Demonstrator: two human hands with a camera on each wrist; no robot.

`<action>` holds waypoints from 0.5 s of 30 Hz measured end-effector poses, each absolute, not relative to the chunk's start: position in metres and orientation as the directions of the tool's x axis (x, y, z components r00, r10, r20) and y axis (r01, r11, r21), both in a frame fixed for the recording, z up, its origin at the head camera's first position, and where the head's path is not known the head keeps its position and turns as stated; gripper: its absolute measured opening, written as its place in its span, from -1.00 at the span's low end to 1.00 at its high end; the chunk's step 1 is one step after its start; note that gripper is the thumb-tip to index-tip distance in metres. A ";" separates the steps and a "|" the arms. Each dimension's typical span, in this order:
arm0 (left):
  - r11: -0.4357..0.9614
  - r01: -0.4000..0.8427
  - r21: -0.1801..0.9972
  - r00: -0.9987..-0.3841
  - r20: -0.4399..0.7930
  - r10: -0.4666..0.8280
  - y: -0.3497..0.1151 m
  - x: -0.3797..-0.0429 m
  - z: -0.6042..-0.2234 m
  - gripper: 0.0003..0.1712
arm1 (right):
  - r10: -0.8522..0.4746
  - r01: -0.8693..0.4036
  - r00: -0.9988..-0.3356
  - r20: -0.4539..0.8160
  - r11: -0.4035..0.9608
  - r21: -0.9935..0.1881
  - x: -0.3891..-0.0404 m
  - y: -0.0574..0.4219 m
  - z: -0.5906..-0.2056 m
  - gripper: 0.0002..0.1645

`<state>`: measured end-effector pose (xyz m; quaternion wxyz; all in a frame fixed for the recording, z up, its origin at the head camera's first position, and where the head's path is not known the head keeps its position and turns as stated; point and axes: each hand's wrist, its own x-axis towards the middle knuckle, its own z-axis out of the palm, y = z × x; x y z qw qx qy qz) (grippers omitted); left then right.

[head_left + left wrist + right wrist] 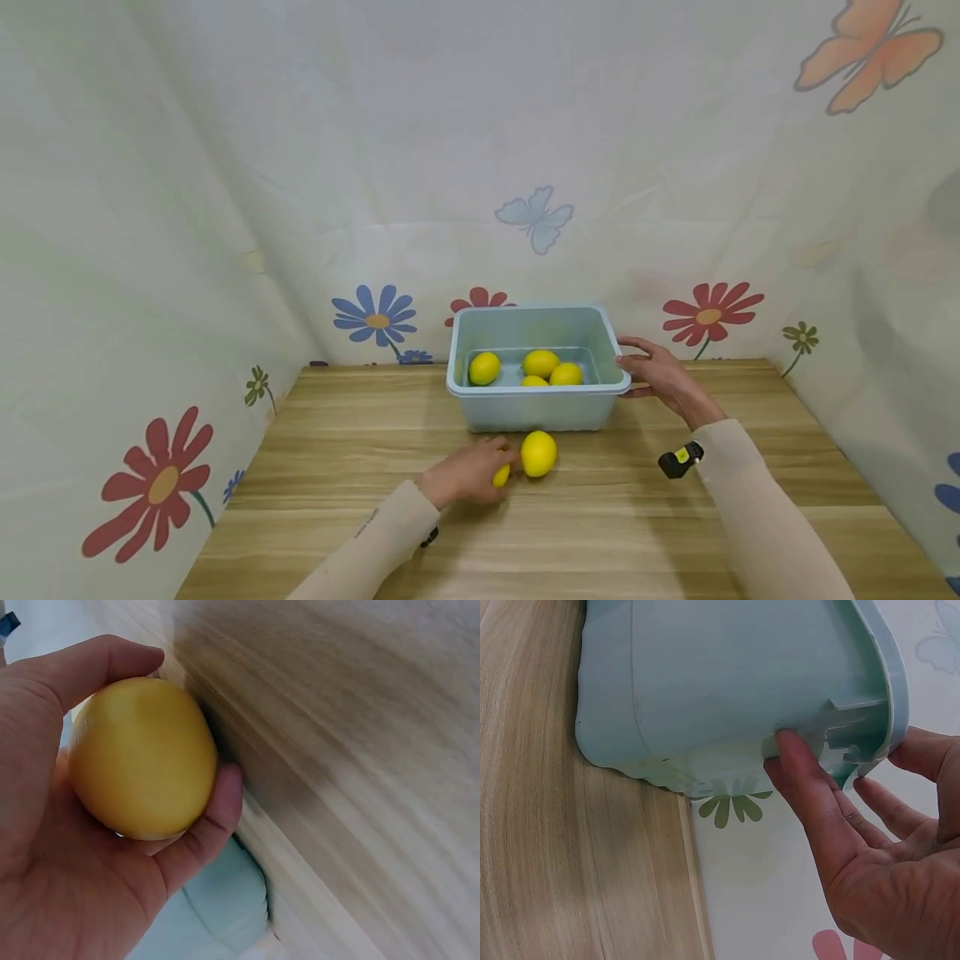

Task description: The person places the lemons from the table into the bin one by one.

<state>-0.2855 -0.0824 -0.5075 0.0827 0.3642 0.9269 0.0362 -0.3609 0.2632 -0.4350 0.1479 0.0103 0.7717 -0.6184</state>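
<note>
In the head view a light blue plastic bin (pixel 536 408) stands toward the back of the table, with several yellow lemons (pixel 541 363) inside. My left hand (pixel 471 472) is low over the table in front of it. Its fingers and thumb curl round a lemon (pixel 142 757), seen large in the left wrist view. Just right of that hand, another lemon (pixel 538 454) lies on the wood. My right hand (pixel 660 377) holds the bin's right end, thumb at the rim (pixel 896 697) and fingers against the outer wall below it.
The wood-grain table (pixel 600 525) is enclosed by a pale curtain (pixel 420 167) printed with flowers and butterflies. The bin's far side stands close to the back curtain. A small black device (pixel 681 459) is worn at the right wrist.
</note>
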 end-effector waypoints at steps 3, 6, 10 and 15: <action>0.727 0.675 0.123 -0.716 -0.128 0.686 -0.083 -0.285 -0.507 -0.67 | -0.165 0.201 -0.956 -0.244 0.238 -0.950 -0.361 0.262 -0.436 -0.22; 0.723 0.680 0.122 -0.712 -0.125 0.691 -0.084 -0.285 -0.506 -0.69 | -0.158 0.203 -0.957 -0.244 0.236 -0.950 -0.361 0.262 -0.436 -0.22; 0.719 0.683 0.126 -0.710 -0.113 0.695 -0.085 -0.282 -0.499 -0.70 | -0.156 0.201 -0.958 -0.241 0.237 -0.950 -0.362 0.264 -0.437 -0.20; 0.720 0.682 0.127 -0.712 -0.109 0.694 -0.085 -0.278 -0.483 -0.66 | -0.156 0.203 -0.957 -0.244 0.240 -0.949 -0.363 0.263 -0.437 -0.20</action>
